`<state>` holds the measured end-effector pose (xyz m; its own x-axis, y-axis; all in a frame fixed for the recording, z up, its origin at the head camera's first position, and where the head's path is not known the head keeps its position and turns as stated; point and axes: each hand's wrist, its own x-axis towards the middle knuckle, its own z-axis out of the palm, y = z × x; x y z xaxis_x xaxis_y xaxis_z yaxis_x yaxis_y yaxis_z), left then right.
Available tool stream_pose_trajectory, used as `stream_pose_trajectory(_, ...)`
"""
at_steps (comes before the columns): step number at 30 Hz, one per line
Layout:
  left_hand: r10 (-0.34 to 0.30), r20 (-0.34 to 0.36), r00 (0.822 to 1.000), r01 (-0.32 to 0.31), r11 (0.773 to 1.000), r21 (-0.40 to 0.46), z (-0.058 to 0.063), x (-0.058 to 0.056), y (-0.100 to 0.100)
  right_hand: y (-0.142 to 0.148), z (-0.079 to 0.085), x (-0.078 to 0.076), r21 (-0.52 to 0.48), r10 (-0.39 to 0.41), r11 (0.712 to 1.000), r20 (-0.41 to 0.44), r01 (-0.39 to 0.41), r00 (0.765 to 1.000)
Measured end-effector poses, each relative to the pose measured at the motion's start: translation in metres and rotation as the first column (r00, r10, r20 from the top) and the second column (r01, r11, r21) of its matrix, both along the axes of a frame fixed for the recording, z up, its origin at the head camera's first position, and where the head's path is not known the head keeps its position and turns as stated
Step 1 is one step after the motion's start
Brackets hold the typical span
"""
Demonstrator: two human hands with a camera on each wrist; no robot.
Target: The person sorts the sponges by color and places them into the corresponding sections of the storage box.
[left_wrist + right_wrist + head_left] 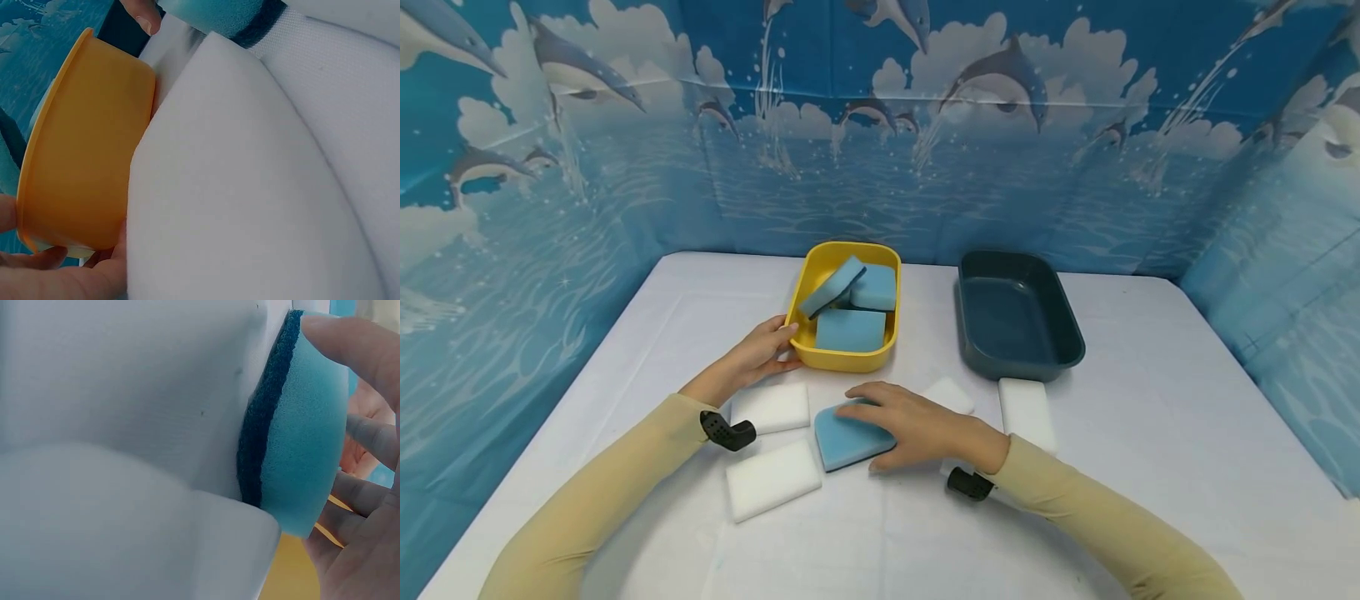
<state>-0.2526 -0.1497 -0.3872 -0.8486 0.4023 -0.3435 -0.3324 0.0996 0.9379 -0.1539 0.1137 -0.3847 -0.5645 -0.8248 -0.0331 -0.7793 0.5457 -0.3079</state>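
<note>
My left hand (763, 350) holds the left side of a yellow tub (842, 361), fingertips at the rim. Several blue sponges (850, 330) lie inside the tub. On the white table another blue sponge (848, 442) lies with its dark scouring layer underneath. My right hand (917, 427) spreads over this sponge's right part, one finger across its top. In the right wrist view the thumb (340, 340) overlaps one end of the sponge (300, 431), while the other fingers reach along its far side, not tightly curled.
White foam blocks lie near the hands: one (772, 408) below the left hand, one (772, 481) nearer me, one (950, 395) partly behind the right hand, one (1027, 414) farther right. A dark teal tub (1018, 317) stands at the back right, before a dolphin-print curtain (880, 200).
</note>
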Motion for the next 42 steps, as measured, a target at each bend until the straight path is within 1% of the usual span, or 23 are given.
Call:
stream_pose_trajectory(13, 0.011, 0.003, 1.000, -0.011, 1.000, -0.008, 0.001, 0.002, 0.001, -0.002, 0.001, -0.002, 0.036, 0.010, 0.999, 0.007, -0.010, 1.000)
stream_pose_trajectory(18, 0.015, 0.007, 1.000, -0.015, 1.000, -0.004, 0.000, 0.001, 0.001, -0.003, 0.002, -0.002, 0.037, 0.020, 0.999, -0.015, -0.019, 1.000)
stream_pose_trajectory(25, 0.010, -0.012, 1.000, -0.010, 1.000, -0.020, -0.002, 0.000, 0.000, -0.002, 0.006, 0.000, 0.019, 0.008, 1.000, -0.009, -0.008, 1.000)
stream_pose_trajectory(30, 0.012, -0.014, 1.000, -0.012, 1.000, -0.026, -0.002, 0.001, 0.000, -0.001, 0.009, 0.001, 0.000, 0.007, 1.000, -0.031, -0.007, 0.999)
stream_pose_trajectory(33, 0.012, -0.015, 1.000, -0.013, 1.000, -0.024, -0.002, 0.001, 0.000, 0.000, 0.012, 0.001, -0.020, 0.007, 1.000, -0.059, -0.009, 0.998)
stream_pose_trajectory(42, 0.011, -0.016, 1.000, -0.012, 1.000, -0.014, -0.002, 0.001, 0.000, 0.002, 0.027, -0.003, -0.080, -0.004, 0.997, -0.122, -0.006, 0.993)
